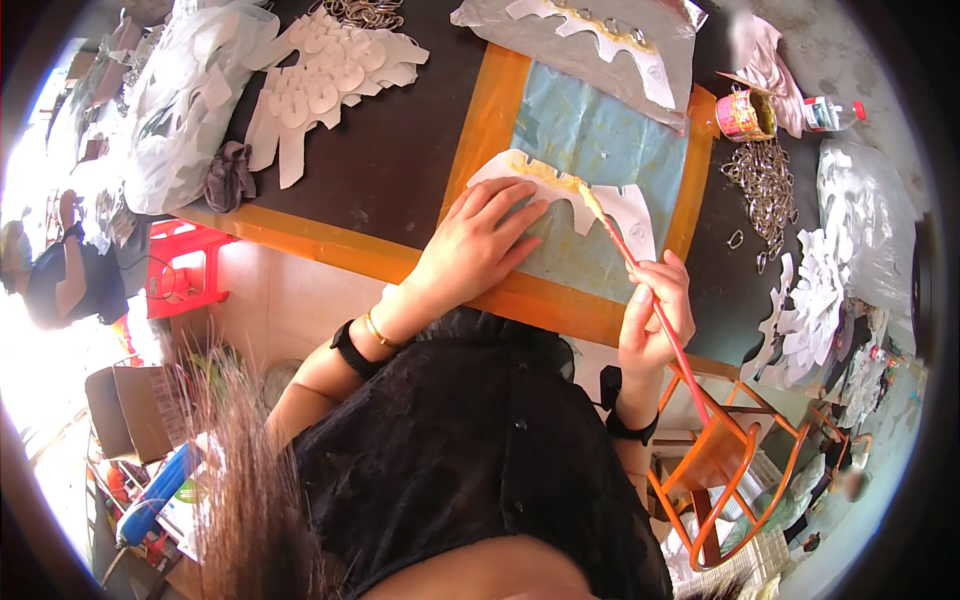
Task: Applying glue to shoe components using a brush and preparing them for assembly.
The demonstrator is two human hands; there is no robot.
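Note:
My left hand (pixel 485 235) lies with its fingers stretched over a white notched cut-out piece (pixel 632 207), holding it down on a blue sheet (pixel 650 150). My right hand (pixel 655 305) grips a long red-handled brush (pixel 618 240). The brush's tip is coated in thick yellow paste and touches the piece's upper edge. Yellow paste (pixel 548 176) runs along that edge from the left up to the brush. Part of the piece is hidden under my left fingers. Beyond it, a similar white piece (pixel 652 75) with paste and metal rings rests on a clear plastic sheet (pixel 480 18).
A can (pixel 745 115) lies tipped beside a heap of metal rings (pixel 765 185). White cut pieces (pixel 320 85) are stacked at the far left, near a plastic bag (pixel 190 100). More pieces (pixel 810 300) sit at right. An orange-framed chair (pixel 745 470) stands by my right arm.

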